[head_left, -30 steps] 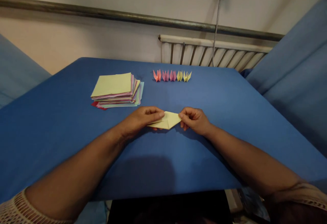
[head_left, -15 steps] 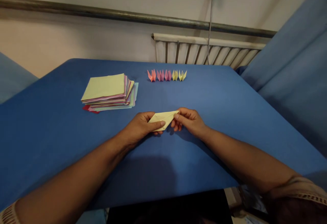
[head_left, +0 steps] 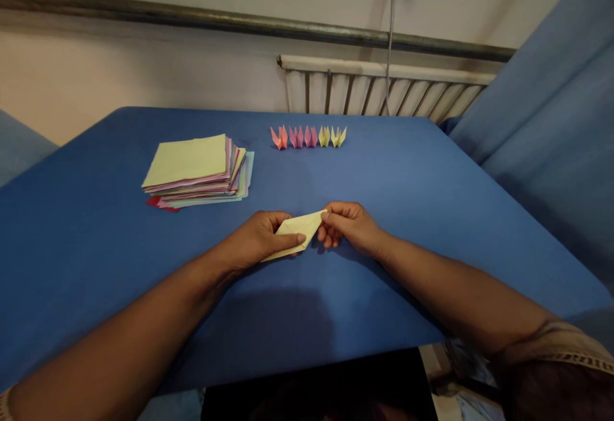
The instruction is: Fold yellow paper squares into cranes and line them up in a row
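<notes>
Slantwise, folded yellow paper (head_left: 303,222), long axis rising rightward, tip pointing right

The folded yellow piece (head_left: 303,223) just below the dial's centre is matt paper, crisply creased. At ten o'clock the stack (head_left: 188,160) is matt paper too, its top sheet smooth-looking, and the small folded figures (head_left: 311,138) at twelve are likewise paper. The worktop (head_left: 407,178) wears smooth, dull blue cloth. Towards half past two hangs a curtain (head_left: 551,107) of soft matt fabric. The rail (head_left: 240,25) at twelve looks like worn metal, faintly shiny; the radiator (head_left: 384,69) at one, painted metal.
</notes>
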`<action>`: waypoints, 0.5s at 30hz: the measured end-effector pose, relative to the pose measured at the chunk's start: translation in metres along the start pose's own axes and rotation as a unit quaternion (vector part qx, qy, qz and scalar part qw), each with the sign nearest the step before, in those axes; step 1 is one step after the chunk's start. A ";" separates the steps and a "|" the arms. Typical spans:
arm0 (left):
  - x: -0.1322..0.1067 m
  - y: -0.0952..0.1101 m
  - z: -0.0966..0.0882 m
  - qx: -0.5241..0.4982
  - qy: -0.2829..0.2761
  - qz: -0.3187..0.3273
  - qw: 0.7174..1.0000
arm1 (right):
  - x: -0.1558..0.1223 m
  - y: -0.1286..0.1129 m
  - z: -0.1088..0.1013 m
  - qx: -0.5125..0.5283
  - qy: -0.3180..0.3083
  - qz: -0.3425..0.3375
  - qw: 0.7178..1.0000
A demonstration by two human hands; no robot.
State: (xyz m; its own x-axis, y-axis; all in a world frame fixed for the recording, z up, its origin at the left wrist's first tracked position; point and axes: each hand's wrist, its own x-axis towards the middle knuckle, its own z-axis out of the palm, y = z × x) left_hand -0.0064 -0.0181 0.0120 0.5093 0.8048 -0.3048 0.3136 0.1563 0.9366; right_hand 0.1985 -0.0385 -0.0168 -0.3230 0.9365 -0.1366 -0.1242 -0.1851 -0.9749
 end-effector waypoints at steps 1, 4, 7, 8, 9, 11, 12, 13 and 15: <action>-0.001 0.000 -0.001 0.033 0.009 0.015 0.999 | 0.000 0.001 0.000 -0.011 0.006 0.021 1.000; -0.003 -0.001 0.001 0.157 0.069 0.088 0.981 | -0.001 0.002 0.000 -0.046 0.019 0.096 0.994; -0.002 -0.003 0.007 0.282 0.093 0.167 0.940 | -0.003 0.002 -0.002 -0.072 0.015 0.149 0.986; -0.001 -0.005 0.009 0.314 0.083 0.187 0.927 | -0.004 0.001 -0.003 -0.085 0.010 0.162 0.983; 0.000 -0.007 0.011 0.341 0.068 0.203 0.915 | -0.003 0.001 -0.004 -0.100 0.006 0.173 0.980; 0.003 -0.011 0.014 0.387 0.036 0.224 0.894 | -0.001 0.000 -0.007 -0.139 0.003 0.184 0.973; 0.005 -0.014 0.015 0.408 0.022 0.231 0.883 | 0.001 0.000 -0.010 -0.166 0.010 0.178 0.970; 0.006 -0.016 0.015 0.424 0.013 0.238 0.874 | 0.002 0.000 -0.012 -0.200 0.024 0.163 0.966; 0.007 -0.019 0.015 0.449 0.009 0.244 0.859 | 0.001 0.003 -0.019 -0.275 0.058 0.112 0.953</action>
State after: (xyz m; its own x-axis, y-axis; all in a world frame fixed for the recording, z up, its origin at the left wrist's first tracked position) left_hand 0.0034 -0.0244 -0.0105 0.7457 0.6592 0.0970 0.5627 -0.7010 0.4382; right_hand 0.2156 -0.0329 -0.0232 -0.1738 0.9243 -0.3397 0.4569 -0.2298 -0.8593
